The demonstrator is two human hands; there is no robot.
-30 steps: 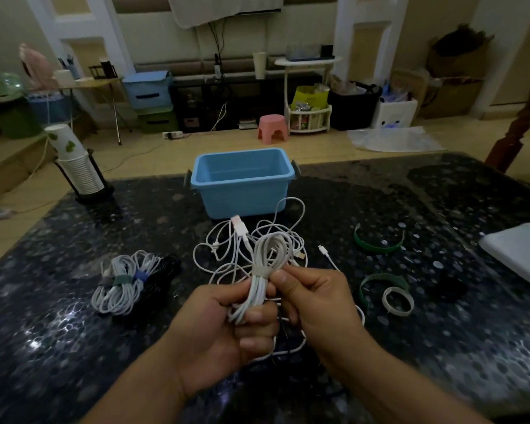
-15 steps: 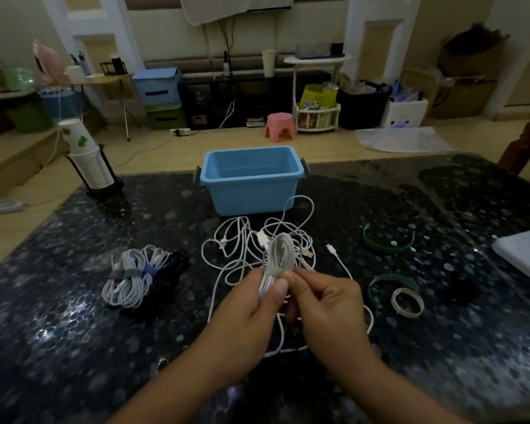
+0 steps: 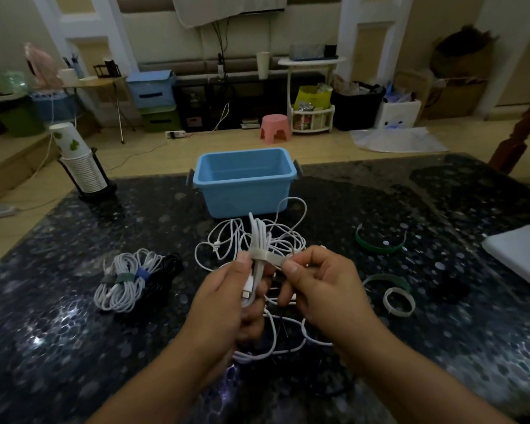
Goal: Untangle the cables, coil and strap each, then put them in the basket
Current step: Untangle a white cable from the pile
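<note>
Our left hand [image 3: 227,298] is closed round the coiled white cable [image 3: 259,240]; our right hand [image 3: 322,280] pinches the tail of the pale strap [image 3: 265,257] wrapped at mid-coil. Judgement: pull the tail snug and press it flat before letting go. Coil rises toward 12 o'clock; loose cables [image 3: 288,237] beneath; basket [image 3: 244,182] beyond at 12.

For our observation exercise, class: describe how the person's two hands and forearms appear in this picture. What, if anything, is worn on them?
Both the left hand and the right hand are bare: no gloves show, and no rings, watch or wristband can be seen. The forearms are uncovered too, running to the bottom edge of the picture without any sleeve in view. The fingernails that show look short and plain. No markings can be made out in the dim light.
</note>
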